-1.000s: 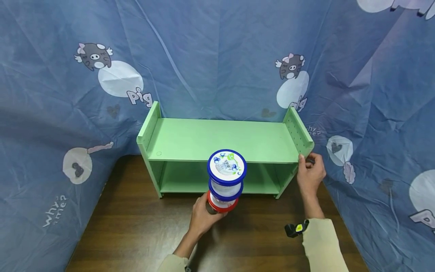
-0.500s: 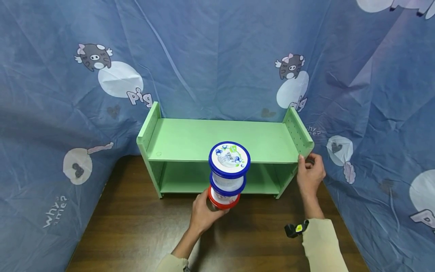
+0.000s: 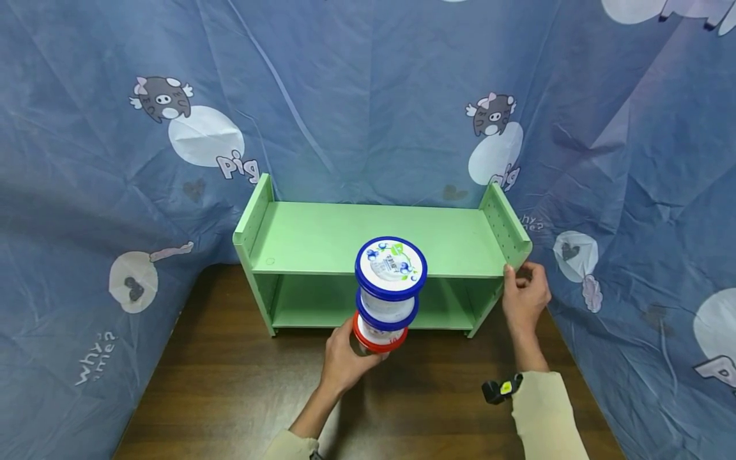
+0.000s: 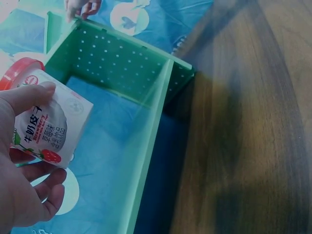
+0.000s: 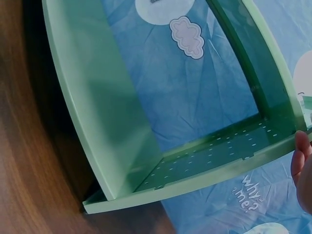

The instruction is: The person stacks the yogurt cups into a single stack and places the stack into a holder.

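My left hand (image 3: 342,364) grips the lowest of three stacked tubs, a red-lidded tub (image 3: 378,347) held in front of the shelf. A blue-lidded tub (image 3: 388,311) sits on it, and another blue-lidded tub (image 3: 391,268) with blueberries on its white lid tops the stack. In the left wrist view, strawberries show on the lower tub (image 4: 61,117), with the thumb on one side and fingers curled beneath. My right hand (image 3: 524,299) holds the front edge of the right side panel of a light green shelf (image 3: 322,236); some of its fingers are hidden behind the panel.
The two-tier shelf stands on a brown wooden table (image 3: 230,396), its side panels rising above the top board. A blue cloth (image 3: 368,102) with pig prints hangs behind and along both sides. Perforations show in the right side panel (image 5: 209,158).
The stack of tubs has shifted slightly up and to the right in the head view, still in my left hand. My right hand stays on the shelf's side panel.
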`<action>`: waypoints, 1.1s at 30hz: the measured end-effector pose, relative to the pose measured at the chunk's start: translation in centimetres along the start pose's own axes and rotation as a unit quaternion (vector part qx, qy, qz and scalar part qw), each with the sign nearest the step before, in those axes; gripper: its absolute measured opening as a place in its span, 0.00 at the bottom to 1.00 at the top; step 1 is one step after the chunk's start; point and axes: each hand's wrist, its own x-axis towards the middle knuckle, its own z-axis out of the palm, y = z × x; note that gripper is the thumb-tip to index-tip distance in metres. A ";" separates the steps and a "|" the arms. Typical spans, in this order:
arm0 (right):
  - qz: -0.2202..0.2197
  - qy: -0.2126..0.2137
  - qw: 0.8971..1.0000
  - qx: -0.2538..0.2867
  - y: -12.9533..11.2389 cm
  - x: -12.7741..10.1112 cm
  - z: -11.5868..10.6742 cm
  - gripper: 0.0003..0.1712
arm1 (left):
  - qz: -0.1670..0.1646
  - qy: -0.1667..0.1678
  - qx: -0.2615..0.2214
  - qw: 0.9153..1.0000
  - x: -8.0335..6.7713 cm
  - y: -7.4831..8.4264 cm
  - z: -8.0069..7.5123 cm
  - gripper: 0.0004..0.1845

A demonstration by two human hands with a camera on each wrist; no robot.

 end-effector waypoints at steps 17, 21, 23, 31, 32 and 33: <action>0.000 -0.002 1.000 -0.014 0.4 -0.3 0.0 0.18 | 0.018 0.003 -0.006 1.000 0.5 1.5 -0.7 0.38; 0.000 -0.006 1.000 -0.017 0.4 -0.4 0.0 0.18 | 0.026 0.004 -0.005 1.000 0.7 1.9 -1.0 0.39; 0.002 -0.008 1.000 -0.017 0.4 -0.4 0.0 0.18 | 0.031 0.003 -0.005 1.000 0.8 2.2 -1.2 0.39; 0.012 -0.009 1.000 -0.018 0.5 -0.4 0.1 0.17 | 0.030 -0.008 0.001 1.000 1.8 3.5 -2.2 0.38; 0.013 -0.009 1.000 -0.018 0.5 -0.4 0.1 0.17 | 0.029 -0.009 0.002 1.000 1.9 3.7 -2.4 0.38; 0.014 -0.009 1.000 -0.018 0.5 -0.5 0.1 0.17 | 0.030 -0.010 0.000 1.000 2.0 3.8 -2.5 0.38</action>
